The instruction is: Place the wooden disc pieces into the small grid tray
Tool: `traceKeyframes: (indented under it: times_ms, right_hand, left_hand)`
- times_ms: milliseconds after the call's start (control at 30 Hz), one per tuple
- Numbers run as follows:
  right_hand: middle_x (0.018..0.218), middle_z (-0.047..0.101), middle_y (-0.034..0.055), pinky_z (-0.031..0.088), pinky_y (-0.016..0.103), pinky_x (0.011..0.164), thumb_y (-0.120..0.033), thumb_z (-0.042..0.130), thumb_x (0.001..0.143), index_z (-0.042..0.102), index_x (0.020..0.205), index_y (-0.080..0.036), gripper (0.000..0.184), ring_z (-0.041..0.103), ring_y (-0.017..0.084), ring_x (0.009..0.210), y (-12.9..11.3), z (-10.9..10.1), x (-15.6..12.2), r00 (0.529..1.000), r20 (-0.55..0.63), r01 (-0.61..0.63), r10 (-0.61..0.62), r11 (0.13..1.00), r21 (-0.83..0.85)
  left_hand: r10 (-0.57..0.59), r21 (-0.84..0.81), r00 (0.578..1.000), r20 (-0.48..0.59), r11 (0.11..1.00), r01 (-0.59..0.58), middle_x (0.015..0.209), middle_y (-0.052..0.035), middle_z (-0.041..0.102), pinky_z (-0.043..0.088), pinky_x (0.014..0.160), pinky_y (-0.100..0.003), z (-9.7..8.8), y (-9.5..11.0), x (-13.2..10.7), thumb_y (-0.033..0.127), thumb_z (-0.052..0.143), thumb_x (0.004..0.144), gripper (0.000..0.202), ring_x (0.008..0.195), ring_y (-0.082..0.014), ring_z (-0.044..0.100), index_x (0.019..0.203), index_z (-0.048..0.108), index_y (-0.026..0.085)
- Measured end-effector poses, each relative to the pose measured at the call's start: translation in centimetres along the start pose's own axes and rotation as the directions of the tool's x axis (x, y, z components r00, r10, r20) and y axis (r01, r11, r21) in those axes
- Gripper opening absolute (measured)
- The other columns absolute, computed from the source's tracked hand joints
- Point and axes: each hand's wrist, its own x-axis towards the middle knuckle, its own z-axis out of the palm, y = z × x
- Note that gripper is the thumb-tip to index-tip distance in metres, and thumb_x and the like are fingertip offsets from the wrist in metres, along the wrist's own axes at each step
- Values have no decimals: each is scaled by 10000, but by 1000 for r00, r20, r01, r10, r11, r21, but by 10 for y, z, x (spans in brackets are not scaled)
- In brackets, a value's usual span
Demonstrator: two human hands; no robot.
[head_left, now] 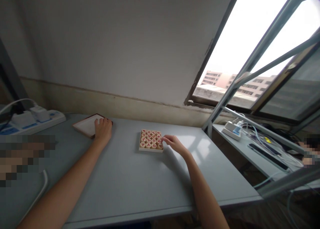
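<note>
A shallow open box [150,149] stands on the grey table, filled with rows of round wooden Chinese chess pieces [149,136] with red characters on top. At its right side is my right hand [173,143], its fingers drawn together and their tips against the box's edge by the outer pieces. Whether a piece sits between those fingertips is hidden. Farther left lies the box lid [85,125], pale inside with a dark reddish rim. My left hand [103,127] is closed over the lid's right-hand part, fingers bent down onto it.
A white power strip [53,118] with plugged-in chargers is at the far left, near a pixelated patch. Behind the table [130,189] runs the wall. A metal frame post [217,114] rises at the right; beyond it, another table carries cables and a second power strip [232,130].
</note>
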Motion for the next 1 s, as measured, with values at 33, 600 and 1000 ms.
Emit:
traceKeyframes:
  times_ms: [33, 600, 1000]
  right_hand:
    - [566, 441, -25, 283, 209, 515, -511, 356, 832, 612, 718, -154, 453, 360, 95, 542, -1, 0, 0, 1000, 9, 7, -6, 1000, -12]
    - [444, 260, -43, 202, 221, 445, -569, 350, 807, 668, 600, -145, 569, 226, 73, 437, 2, -3, -3, 998, 34, -46, 52, 988, -149]
    - [463, 203, -41, 202, 220, 452, -577, 325, 813, 706, 666, -143, 596, 201, 77, 453, 0, 0, -1, 995, -10, -97, 96, 984, -151]
  left_hand:
    - [2, 1, 1000, -1, 1000, -2, 940, -185, 578, 223, 901, -437, 1, 0, 0, 170, 273, 806, 358, 929, -290, 466, 929, 593, 72]
    - [-42, -56, 988, 148, 997, 51, 1033, -198, 543, 361, 730, -390, -2, 3, 0, 135, 214, 827, 374, 941, -298, 480, 1026, 522, 61]
    - [-40, -67, 992, 119, 997, 48, 1017, -189, 528, 388, 696, -371, 2, 3, 0, 145, 214, 840, 359, 937, -294, 479, 1031, 505, 61]
